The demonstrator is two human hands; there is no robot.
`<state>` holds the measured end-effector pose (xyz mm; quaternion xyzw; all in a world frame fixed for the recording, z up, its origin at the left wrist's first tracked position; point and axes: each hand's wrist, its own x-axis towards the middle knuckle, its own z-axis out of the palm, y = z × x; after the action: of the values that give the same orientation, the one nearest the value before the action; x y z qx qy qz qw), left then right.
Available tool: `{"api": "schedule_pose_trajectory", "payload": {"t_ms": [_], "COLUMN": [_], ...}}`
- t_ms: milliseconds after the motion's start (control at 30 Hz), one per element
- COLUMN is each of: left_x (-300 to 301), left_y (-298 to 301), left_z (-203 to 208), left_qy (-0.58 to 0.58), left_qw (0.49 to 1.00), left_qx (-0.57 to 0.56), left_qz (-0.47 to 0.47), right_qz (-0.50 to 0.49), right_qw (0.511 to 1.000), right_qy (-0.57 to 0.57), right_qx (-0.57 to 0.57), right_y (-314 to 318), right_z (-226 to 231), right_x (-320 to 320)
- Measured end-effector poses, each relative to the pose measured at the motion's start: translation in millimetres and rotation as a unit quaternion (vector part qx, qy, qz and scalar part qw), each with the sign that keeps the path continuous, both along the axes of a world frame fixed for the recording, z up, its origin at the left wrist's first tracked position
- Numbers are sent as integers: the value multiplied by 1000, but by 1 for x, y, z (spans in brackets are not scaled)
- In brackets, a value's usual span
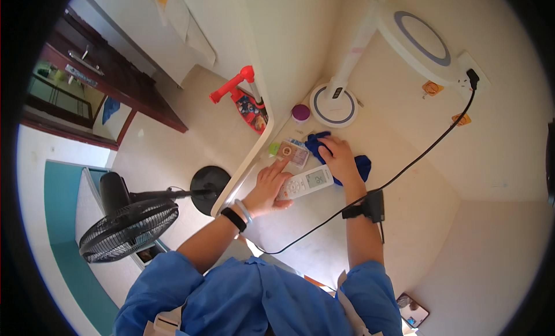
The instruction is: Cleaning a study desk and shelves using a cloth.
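Observation:
My left hand (267, 189) grips the lower end of a white remote control (306, 182) with a small grey screen, thumb on the near side and fingers on the far side. Its fingertips come close to a small flat pack with a brown and pink front (293, 154), beside a bright green piece (274, 148). Dark blue cloth (361, 167) lies bunched on the white desk (277, 235). On that cloth rests my right hand (340, 158), its thumb and fingers closed around a fold of it. The underside of the fold is hidden.
Behind the hands stands a white desk lamp (334, 106), with a purple-lidded jar (300, 113) beside it. A black cable (425, 152) runs from the wall socket across my right forearm. Left of the desk panel are a black fan (130, 229) and a red scooter (243, 90).

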<state>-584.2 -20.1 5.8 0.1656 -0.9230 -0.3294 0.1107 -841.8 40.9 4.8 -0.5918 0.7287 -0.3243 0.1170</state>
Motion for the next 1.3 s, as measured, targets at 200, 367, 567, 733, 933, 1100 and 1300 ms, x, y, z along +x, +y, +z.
{"api": "schedule_pose_trajectory", "payload": {"t_ms": [200, 367, 567, 733, 933, 1100, 1300], "left_x": [15, 1, -10, 22, 32, 31, 2], "left_y": [0, 4, 10, 19, 19, 20, -5], "left_z": [4, 16, 2, 3, -4, -8, -4], "left_qy": [-52, -56, -82, -115, -85, -69, -117], "left_qw": [997, 994, 990, 983, 989, 991, 991], "left_qx": [43, 3, -18, -19, 23, 10, -25], "left_qz": [-47, -89, -116, -142, -123, -117, -54], "right_qz": [0, -41, 136, 130, 44, 132, -120], "right_qw": [887, 972, 986, 991, 993, 989, 920], "right_qy": [-441, -223, 6, -40, 105, 55, -365], "right_qx": [137, -61, 92, 14, 42, 22, -83], "right_y": [39, 0, -13, -34, -68, -46, 10], "right_z": [12, 9, 6, 7, 4, -13, 19], "right_x": [4, -30, 34, 50, 80, 80, 15]}}
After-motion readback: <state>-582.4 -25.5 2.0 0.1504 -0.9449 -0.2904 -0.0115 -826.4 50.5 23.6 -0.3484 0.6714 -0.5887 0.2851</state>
